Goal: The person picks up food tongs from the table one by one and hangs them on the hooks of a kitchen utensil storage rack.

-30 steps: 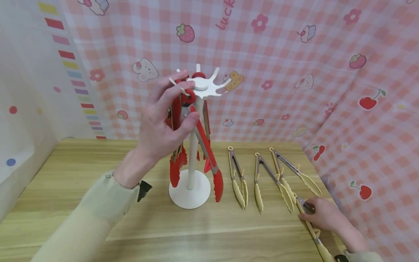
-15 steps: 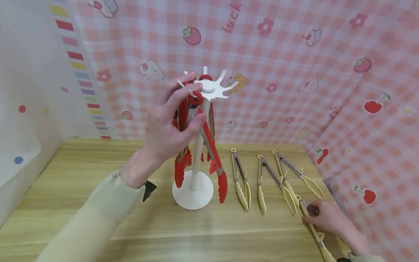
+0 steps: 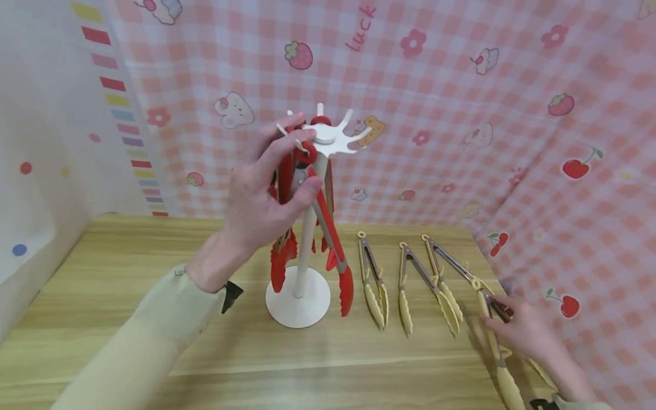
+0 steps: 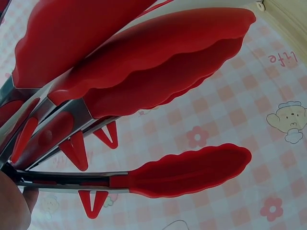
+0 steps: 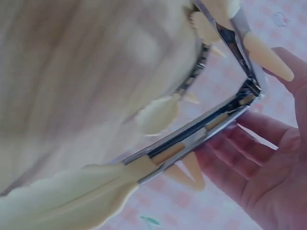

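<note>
My left hand [image 3: 258, 193] is at the top of a white stand [image 3: 307, 312], fingers over the hooks and thumb against a pair of red tongs [image 3: 332, 239]. Several red tongs hang around the pole, and their scalloped red heads [image 4: 192, 170] fan out in the left wrist view. At the right, my right hand [image 3: 533, 336] grips a pair of cream tongs [image 3: 508, 384] near the hinge end, with its arms spread. In the right wrist view the fingers [image 5: 230, 158] lie along the metal arm of these tongs [image 5: 182, 139].
More cream tongs lie on the wooden table [image 3: 359, 370] between the stand and my right hand: one pair [image 3: 376, 302] nearest the stand, another [image 3: 405, 310] beside it, a third [image 3: 443, 287] further right. A pink checked cloth [image 3: 435, 91] hangs behind and at the right.
My right hand has moved slightly right and up with the cream tongs, whose ring end now overlaps the pair behind and whose arms spread wider. My left hand keeps its place on the stand.
</note>
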A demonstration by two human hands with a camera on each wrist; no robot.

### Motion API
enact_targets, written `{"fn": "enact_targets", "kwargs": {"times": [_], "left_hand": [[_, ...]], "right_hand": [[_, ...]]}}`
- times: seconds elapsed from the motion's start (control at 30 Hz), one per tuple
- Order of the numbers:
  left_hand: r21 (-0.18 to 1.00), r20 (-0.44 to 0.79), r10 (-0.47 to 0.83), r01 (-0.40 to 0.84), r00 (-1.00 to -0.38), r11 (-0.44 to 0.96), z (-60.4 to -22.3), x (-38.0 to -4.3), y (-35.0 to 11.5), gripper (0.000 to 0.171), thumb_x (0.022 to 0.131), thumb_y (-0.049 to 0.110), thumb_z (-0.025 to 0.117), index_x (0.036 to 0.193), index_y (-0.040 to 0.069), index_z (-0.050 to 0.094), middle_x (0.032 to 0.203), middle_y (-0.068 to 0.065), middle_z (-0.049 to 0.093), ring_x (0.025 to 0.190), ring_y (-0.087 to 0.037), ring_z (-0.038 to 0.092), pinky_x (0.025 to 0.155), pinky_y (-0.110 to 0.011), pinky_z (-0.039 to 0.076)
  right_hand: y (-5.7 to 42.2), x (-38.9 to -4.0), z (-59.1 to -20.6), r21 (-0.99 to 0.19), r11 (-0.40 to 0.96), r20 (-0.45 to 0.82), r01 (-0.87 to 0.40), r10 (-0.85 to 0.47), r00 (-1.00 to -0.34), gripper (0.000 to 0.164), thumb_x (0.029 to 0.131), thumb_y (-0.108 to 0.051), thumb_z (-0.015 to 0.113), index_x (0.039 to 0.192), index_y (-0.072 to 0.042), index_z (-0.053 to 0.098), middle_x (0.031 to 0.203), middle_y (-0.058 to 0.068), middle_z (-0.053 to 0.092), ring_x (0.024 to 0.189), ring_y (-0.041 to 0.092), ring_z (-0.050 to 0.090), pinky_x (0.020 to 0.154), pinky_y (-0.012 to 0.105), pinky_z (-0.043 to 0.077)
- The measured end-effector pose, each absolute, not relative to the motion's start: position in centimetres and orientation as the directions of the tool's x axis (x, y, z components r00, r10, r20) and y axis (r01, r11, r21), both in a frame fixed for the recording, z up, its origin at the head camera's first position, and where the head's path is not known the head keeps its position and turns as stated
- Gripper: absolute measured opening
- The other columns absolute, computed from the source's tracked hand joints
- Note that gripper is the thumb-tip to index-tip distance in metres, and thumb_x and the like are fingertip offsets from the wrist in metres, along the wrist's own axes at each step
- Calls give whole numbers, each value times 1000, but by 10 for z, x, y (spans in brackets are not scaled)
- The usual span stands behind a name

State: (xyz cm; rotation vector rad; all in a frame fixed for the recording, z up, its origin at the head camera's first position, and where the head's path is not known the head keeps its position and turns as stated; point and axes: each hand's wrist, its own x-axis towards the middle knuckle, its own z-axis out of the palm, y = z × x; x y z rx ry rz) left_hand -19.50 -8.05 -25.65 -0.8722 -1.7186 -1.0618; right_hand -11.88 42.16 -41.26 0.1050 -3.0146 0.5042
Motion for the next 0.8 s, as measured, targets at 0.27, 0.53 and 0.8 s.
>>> {"fn": "enact_targets", "kwargs": {"times": [0.27, 0.53, 0.8], "left_hand": [[276, 934, 104, 873, -342, 401, -256, -195, -81, 62, 104, 58, 52, 134, 5, 63, 145, -21, 59, 130, -28, 64, 96, -25, 54], [280, 935, 94, 874, -342, 396, -256, -196, -80, 62, 103, 57, 52, 134, 5, 63, 145, -22, 58, 128, -28, 66, 91, -20, 54], [288, 934, 89, 876, -346, 388, -258, -197, -79, 62, 103, 58, 53, 134, 5, 63, 145, -22, 58, 128, -29, 65, 92, -22, 53]], "right_hand": [[400, -128, -388, -275, 930, 401, -245, -121, -908, 46, 76, -16, 91, 114, 4, 75, 94, 16, 75, 74, 12, 65, 61, 17, 45], [359, -131, -368, -295, 904, 535, -309, -111, -837, 51, 75, -11, 91, 121, 2, 74, 110, 20, 74, 87, 18, 78, 75, -5, 40], [323, -133, -360, -372, 809, 608, -455, -158, -778, 49, 75, 3, 87, 121, 8, 72, 106, 16, 71, 103, -29, 48, 88, -6, 42]]}}
